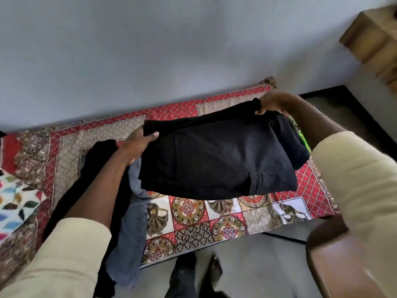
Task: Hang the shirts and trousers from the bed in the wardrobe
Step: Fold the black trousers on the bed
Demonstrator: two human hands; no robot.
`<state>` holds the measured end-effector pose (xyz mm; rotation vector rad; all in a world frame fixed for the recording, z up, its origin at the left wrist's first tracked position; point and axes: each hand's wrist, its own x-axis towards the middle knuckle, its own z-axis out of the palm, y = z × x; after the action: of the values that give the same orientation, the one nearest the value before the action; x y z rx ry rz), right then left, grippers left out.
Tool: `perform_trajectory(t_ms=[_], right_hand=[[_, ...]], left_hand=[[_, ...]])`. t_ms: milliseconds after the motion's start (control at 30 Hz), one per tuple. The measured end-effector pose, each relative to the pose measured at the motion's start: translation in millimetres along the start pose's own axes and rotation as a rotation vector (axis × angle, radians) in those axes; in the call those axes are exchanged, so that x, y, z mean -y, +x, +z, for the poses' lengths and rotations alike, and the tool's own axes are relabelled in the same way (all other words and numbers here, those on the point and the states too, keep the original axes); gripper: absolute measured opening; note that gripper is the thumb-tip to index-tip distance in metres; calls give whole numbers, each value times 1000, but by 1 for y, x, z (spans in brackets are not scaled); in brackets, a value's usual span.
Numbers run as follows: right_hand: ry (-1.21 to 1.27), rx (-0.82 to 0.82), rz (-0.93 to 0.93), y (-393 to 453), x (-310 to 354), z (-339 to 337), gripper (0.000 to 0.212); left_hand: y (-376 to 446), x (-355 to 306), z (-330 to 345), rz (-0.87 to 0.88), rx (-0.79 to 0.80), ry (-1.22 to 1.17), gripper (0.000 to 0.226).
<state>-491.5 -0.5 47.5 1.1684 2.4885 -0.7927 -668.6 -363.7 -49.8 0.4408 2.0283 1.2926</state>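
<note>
A folded black garment (217, 160) hangs in the air above the bed (214, 216). My left hand (139, 145) grips its left top corner and my right hand (271, 103) grips its right top corner. Under my left forearm, grey-blue jeans (131, 233) lie on the bed and hang over its near edge. Another black garment (94, 168) lies left of them, partly hidden by my arm. Something with a bright green edge (301, 137) peeks out behind the held garment.
The bed carries a red patterned cover and stands against a pale wall (150, 50). A leaf-print pillow (15, 201) lies at the left. A brown curved wooden piece (339, 261) stands at the lower right. Cardboard boxes (373, 37) sit at the upper right. My feet (193, 276) are on the grey floor.
</note>
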Motion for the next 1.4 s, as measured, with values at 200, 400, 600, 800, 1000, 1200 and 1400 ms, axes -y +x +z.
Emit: perform_trajectory(t_ms=[200, 400, 600, 800, 1000, 1200, 1400], right_hand=[[-59, -293, -61, 100, 19, 234, 40], [-223, 117, -148, 123, -7, 398, 37], [-349, 355, -169, 157, -21, 454, 53], [-352, 583, -95, 199, -40, 473, 72], [-252, 526, -127, 204, -36, 458, 68], [-360, 314, -64, 182, -113, 429, 64], [-274, 162, -327, 181, -183, 385, 48]], left_hand=[[98, 173, -40, -413, -591, 423, 37], [112, 276, 11, -174, -154, 828, 36], [137, 326, 78, -110, 247, 1069, 65], [164, 355, 77, -337, 404, 1119, 72], [182, 318, 106, -517, 328, 1068, 70], [187, 286, 180, -219, 305, 995, 65], [198, 245, 282, -138, 312, 861, 57]])
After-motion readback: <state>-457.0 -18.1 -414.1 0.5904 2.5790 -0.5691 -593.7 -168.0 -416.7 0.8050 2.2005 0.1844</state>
